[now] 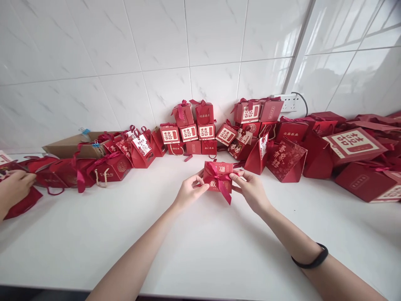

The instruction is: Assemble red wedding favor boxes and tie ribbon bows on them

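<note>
A small red gift box [210, 186] with gold characters is between my two hands, a dark pink ribbon bow [222, 177] tied across its front. One ribbon tail hangs down over the lower right of the box. My left hand [191, 190] pinches the box's left side with thumb and fingers. On the opposite side, my right hand [249, 186] grips the right edge, fingers partly behind the box. A black band [311, 259] circles my right forearm.
Stacked red gift boxes [189, 133] line the tiled wall, with more boxes [357, 146] piled at the right. A cardboard carton [67, 142] and ribboned bags [109, 167] stand left. Another person's hand [17, 188] touches a red bag at the far left. A power strip [290, 103] is by the wall.
</note>
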`<action>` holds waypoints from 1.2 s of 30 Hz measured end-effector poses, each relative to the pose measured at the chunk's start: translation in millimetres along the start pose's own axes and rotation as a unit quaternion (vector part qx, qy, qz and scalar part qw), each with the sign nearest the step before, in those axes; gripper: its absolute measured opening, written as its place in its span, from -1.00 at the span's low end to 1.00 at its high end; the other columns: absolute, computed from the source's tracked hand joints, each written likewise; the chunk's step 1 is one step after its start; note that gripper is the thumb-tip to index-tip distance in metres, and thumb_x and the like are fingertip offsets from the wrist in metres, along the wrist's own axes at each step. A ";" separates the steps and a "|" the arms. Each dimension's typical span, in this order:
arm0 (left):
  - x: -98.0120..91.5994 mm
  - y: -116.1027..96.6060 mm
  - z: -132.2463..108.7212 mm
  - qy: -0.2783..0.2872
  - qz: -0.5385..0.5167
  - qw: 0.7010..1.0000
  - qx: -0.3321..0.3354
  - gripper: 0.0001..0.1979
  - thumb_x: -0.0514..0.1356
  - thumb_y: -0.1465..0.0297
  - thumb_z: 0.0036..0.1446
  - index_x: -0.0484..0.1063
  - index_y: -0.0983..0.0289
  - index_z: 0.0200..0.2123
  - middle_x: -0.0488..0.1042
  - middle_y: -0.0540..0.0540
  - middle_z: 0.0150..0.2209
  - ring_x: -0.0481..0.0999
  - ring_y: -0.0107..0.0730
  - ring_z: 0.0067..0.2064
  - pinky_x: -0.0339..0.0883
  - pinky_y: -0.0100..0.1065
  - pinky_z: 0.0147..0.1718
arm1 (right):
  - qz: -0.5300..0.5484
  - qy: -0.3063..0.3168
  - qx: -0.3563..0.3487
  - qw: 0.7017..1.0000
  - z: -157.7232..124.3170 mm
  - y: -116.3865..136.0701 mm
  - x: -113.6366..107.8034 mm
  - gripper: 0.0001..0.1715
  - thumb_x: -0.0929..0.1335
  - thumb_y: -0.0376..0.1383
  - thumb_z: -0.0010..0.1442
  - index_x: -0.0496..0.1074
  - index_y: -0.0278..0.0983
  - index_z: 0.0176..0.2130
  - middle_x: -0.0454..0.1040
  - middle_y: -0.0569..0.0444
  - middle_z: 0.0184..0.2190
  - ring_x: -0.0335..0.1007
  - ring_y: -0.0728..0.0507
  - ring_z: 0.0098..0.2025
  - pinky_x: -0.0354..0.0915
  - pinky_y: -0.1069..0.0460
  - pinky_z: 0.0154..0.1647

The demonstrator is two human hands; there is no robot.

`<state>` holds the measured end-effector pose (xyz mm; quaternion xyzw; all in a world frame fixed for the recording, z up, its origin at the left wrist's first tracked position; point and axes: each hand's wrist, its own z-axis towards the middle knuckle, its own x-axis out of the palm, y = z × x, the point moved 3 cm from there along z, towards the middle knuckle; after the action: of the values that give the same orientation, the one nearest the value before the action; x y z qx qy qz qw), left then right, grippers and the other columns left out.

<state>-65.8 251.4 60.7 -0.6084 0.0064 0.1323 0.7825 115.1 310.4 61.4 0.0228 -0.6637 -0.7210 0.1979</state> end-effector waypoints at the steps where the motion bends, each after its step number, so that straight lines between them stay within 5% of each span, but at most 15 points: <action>1: 1.0 -0.7 0.0 0.003 -0.027 1.000 0.000 -0.70 0.30 0.27 -0.10 0.23 0.26 -0.46 0.46 0.14 -0.09 0.45 -0.21 -0.08 0.28 -0.29 -0.17 | -0.009 -0.004 -0.005 1.000 0.0 2.0 -0.7 -0.48 0.50 0.03 -0.18 0.32 -0.32 -0.52 0.45 -0.01 -0.12 0.47 -0.14 -0.22 0.48 -0.05 -0.20; 6: 3.0 6.1 2.4 0.028 -0.076 0.996 -0.048 -0.62 0.37 0.24 -0.17 0.24 0.26 -0.41 0.26 0.21 0.17 0.35 -0.11 0.11 0.26 -0.22 -0.04 | -0.062 -0.035 -0.016 0.997 0.6 7.8 -5.2 -0.48 0.49 0.04 -0.19 0.32 -0.31 -0.51 0.45 0.07 -0.33 0.46 -0.07 -0.35 0.51 0.01 -0.32; 10: 3.7 13.0 3.5 0.047 -0.081 0.994 -0.064 -0.62 0.24 0.08 -0.04 0.28 0.28 -0.51 0.45 0.15 -0.07 0.45 -0.25 -0.12 0.27 -0.28 -0.15 | -0.055 -0.040 0.002 0.998 2.1 7.9 -6.8 -0.48 0.50 0.02 -0.20 0.31 -0.32 -0.53 0.42 0.11 -0.37 0.44 -0.04 -0.35 0.52 0.03 -0.32; 14: 4.9 10.5 1.6 0.051 -0.095 0.993 -0.046 -0.64 0.25 0.15 -0.01 0.26 0.27 -0.59 0.43 0.01 -0.40 0.39 -0.40 -0.34 0.22 -0.35 -0.29 | -0.057 -0.050 0.020 0.997 2.7 8.2 -7.3 -0.52 0.50 -0.02 -0.15 0.30 -0.32 -0.53 0.40 0.09 -0.36 0.44 -0.05 -0.29 0.53 0.05 -0.33; 20: 5.5 0.6 -1.8 0.117 -0.040 0.992 -0.023 -0.70 0.28 0.24 -0.06 0.37 0.30 -0.67 0.37 0.10 0.02 0.38 -0.23 -0.08 0.21 -0.31 -0.17 | -0.072 -0.046 0.041 0.996 0.1 12.2 -6.3 -0.55 0.50 -0.08 -0.12 0.28 -0.32 -0.56 0.40 0.07 -0.40 0.44 -0.10 -0.27 0.54 0.04 -0.43; 28: 12.8 -7.1 -6.0 0.112 0.099 0.989 -0.005 -0.70 0.24 0.20 -0.08 0.37 0.27 -0.68 0.31 0.06 0.08 0.38 -0.14 -0.03 0.25 -0.29 -0.17 | -0.102 -0.047 0.036 0.993 2.1 16.5 -9.7 -0.65 0.46 -0.16 -0.04 0.31 -0.33 -0.53 0.42 0.07 -0.41 0.46 -0.10 -0.31 0.55 0.01 -0.43; 33: 9.7 -11.6 -5.1 0.129 -0.008 0.991 -0.024 -0.64 0.23 0.13 -0.06 0.31 0.26 -0.66 0.40 0.12 -0.02 0.40 -0.12 -0.04 0.29 -0.23 -0.12 | -0.174 -0.074 -0.044 0.981 1.8 18.4 -11.6 -0.63 0.43 -0.07 -0.01 0.31 -0.30 -0.49 0.43 0.03 -0.32 0.48 -0.13 -0.33 0.53 0.00 -0.52; 36: -2.5 -13.8 6.4 0.071 -0.128 0.984 -0.106 -0.55 0.20 -0.04 -0.10 0.28 0.26 -0.55 0.43 0.19 -0.07 0.43 -0.09 -0.06 0.32 -0.17 -0.12 | -0.202 -0.076 -0.075 0.974 2.0 16.2 -10.1 -0.65 0.40 -0.06 0.01 0.32 -0.29 -0.45 0.42 -0.01 -0.18 0.49 -0.12 -0.34 0.53 0.00 -0.52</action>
<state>-66.2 253.9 76.0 -0.6912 -0.0301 -0.0119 0.7219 128.0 314.8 75.0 0.0862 -0.6026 -0.7934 -0.0015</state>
